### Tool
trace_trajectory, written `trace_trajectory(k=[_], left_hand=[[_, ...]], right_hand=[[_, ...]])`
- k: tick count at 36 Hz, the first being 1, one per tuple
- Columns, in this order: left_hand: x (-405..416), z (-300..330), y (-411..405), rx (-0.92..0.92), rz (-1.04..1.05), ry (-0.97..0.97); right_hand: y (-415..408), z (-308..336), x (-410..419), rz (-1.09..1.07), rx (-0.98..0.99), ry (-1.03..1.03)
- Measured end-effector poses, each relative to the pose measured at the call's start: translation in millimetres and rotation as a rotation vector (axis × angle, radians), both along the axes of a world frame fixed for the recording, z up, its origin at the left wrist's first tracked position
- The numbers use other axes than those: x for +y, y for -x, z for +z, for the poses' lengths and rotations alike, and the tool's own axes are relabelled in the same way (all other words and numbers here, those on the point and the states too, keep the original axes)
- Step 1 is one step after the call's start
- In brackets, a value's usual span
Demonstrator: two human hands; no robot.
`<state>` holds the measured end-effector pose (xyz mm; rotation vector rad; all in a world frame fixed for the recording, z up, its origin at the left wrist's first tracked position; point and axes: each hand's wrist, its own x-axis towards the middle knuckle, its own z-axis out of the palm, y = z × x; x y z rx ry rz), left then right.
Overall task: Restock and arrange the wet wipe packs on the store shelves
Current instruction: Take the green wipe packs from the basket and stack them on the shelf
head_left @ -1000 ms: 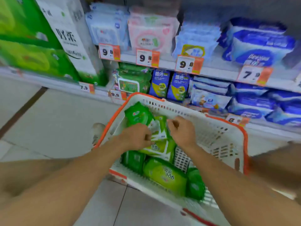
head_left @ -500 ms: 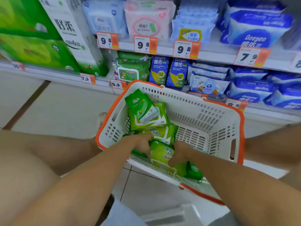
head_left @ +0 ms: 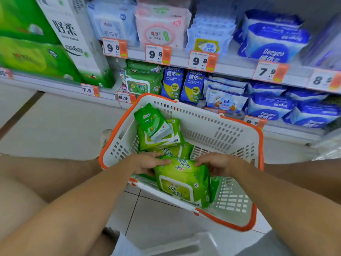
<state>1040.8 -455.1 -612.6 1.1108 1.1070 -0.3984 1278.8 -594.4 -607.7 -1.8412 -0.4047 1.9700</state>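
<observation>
Pale tiled floor [head_left: 55, 126] before me, bearing my white, orange-rimmed basket [head_left: 208, 115]. Lower shelf [head_left: 103, 95], left to right: green tissue bundles [head_left: 36, 58], green wipe packs [head_left: 142, 82], upright blue packs [head_left: 182, 84], stacked blue packs [head_left: 269, 106]. Upper shelf [head_left: 234, 68]: pale blue, pink [head_left: 162, 26] and blue packs above price tags [head_left: 157, 54].

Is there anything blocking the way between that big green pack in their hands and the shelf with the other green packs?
Only the basket's far rim. Both hands, left and right, hold the green pack low in the basket; it must rise over that rim to reach the green packs on the shelf.
</observation>
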Motion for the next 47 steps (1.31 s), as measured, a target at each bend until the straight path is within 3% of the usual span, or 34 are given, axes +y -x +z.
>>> trace_trajectory(k=[5, 8, 10, 13, 19, 25, 30, 35, 42, 44, 47], left_hand=[[-4.9, 6.9, -5.3, -0.032, 0.080, 0.014], [-14.4, 12.6, -2.4, -0.030, -0.072, 0.083], [-28.2, 6.4, -2.6, 0.016, -0.189, -0.005], [-45.6, 3.7, -1.9, 0.055, -0.201, -0.148], [-34.6, 16.2, -2.4, 0.013, -0.159, -0.223], [11.1, 57.6, -17.1, -0.137, 0.210, -0.367], [21.8, 166.1, -55.0, -0.486, 0.412, -0.381], [20.3, 215.6, -68.6, -0.588, 0.616, -0.479], [28.2, 248.5, -61.8, -0.661, 0.467, -0.501], [37.3, 276.6, -59.0, -0.739, 0.416, -0.618], [61.6, 345.0, -58.2, -0.847, 0.181, -0.847]], right_hand=[[5.6, -10.9, -8.0, -0.210, 0.019, 0.072], [7.9, -16.4, -15.3, -0.216, -0.005, 0.125], [11.0, -23.3, -19.2, -0.154, -0.026, 0.151], [17.9, -25.9, -22.3, -0.027, -0.021, 0.196], [19.6, 1.3, -27.9, -0.162, 0.101, 0.150], [-5.0, 75.2, -1.0, -0.522, 0.302, -0.200], [-13.0, 171.1, 55.0, -0.550, 0.141, -0.590], [5.3, 222.0, 71.8, -0.616, 0.088, -0.745], [15.1, 262.9, 64.9, -0.581, 0.053, -0.751], [9.9, 289.6, 70.2, -0.537, -0.027, -0.891], [-3.8, 350.9, 84.2, -0.418, -0.288, -1.224]])
